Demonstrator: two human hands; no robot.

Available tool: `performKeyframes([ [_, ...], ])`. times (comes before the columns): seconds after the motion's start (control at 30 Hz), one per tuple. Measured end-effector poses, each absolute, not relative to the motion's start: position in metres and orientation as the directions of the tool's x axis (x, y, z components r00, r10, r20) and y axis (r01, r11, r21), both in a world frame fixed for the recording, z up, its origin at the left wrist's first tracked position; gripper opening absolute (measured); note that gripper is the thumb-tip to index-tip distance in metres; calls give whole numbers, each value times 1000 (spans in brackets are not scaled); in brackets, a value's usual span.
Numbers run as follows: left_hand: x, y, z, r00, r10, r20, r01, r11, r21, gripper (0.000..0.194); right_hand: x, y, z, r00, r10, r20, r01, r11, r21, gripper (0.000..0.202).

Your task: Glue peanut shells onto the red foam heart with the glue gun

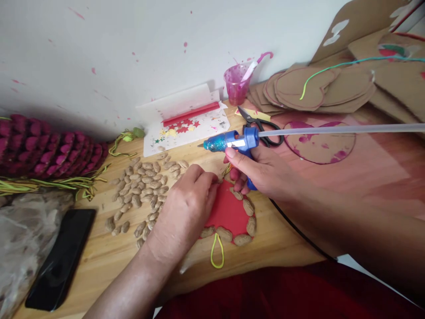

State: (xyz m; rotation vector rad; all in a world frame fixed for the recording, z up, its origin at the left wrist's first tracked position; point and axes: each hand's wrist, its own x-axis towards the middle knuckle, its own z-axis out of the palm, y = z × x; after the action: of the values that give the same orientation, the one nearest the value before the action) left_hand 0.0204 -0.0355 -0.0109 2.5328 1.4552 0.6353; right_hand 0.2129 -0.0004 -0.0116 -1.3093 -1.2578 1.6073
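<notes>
My right hand (262, 173) grips a blue glue gun (232, 141), nozzle pointing left, with a long clear glue stick (345, 129) trailing to the right. My left hand (186, 208) rests palm down on the left edge of a red shape (227, 210), fingertips pressed at its upper rim; whether they pinch a shell is hidden. Peanut shells (247, 208) line the red shape's right and bottom border. A yellow loop (217, 250) hangs from its lower edge. A loose pile of peanuts (142, 186) lies just left of my left hand.
A black phone (61, 259) and clear plastic bag (20, 239) lie at left, magenta painted pieces (49, 148) behind. Black scissors (262, 128), a pink cup (236, 84), star stickers sheet (186, 126) and cardboard cutouts (332, 84) sit at the back. The gun's black cord (299, 232) runs right.
</notes>
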Motion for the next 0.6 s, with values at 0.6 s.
performKeyframes([
  [0.6,18,-38,-10,437,848,301,802,-519,297,20,214,-1,-10,-255,919,-300,104,-282,-954,38],
])
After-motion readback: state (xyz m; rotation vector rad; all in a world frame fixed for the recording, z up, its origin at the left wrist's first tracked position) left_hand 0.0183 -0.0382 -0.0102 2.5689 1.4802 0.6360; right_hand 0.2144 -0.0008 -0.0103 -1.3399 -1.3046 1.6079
